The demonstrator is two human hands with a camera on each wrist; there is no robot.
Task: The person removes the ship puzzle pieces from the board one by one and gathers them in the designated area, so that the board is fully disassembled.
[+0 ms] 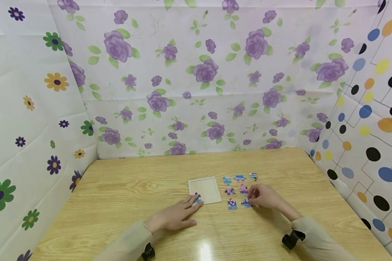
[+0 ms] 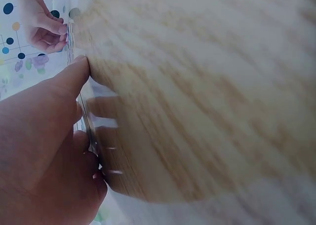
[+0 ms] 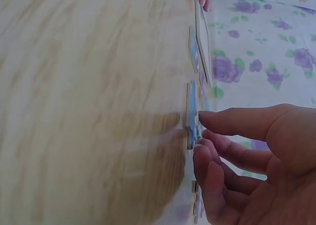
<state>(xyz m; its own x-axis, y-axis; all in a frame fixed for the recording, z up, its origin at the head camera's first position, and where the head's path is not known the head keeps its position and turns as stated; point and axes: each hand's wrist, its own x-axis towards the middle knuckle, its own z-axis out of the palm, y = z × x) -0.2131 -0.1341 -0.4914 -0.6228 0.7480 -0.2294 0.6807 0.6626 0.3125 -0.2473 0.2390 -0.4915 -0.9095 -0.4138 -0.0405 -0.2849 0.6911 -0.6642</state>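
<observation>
My left hand (image 1: pixel 179 214) lies with its fingers stretched out over the near-left corner of a pale, square puzzle tray (image 1: pixel 209 188). Its fingertips touch a blue and purple puzzle piece (image 1: pixel 198 199) inside that corner, partly covered by them. In the left wrist view the palm is low by the tabletop, thumb apart from the fingers. To the right of the tray, my right hand (image 1: pixel 264 196) pinches a blue and purple puzzle piece (image 1: pixel 245 203) at its right side with thumb and curled fingers. In the right wrist view this piece (image 3: pixel 191 111) appears edge-on, low on the table.
Several loose puzzle pieces lie in rows right of the tray, among them a purple and blue one (image 1: pixel 232 204), a pink one (image 1: pixel 243 188) and a blue one (image 1: pixel 240 177). The wooden table (image 1: pixel 134 185) meets flower-printed cloth (image 1: pixel 196 119) at the back.
</observation>
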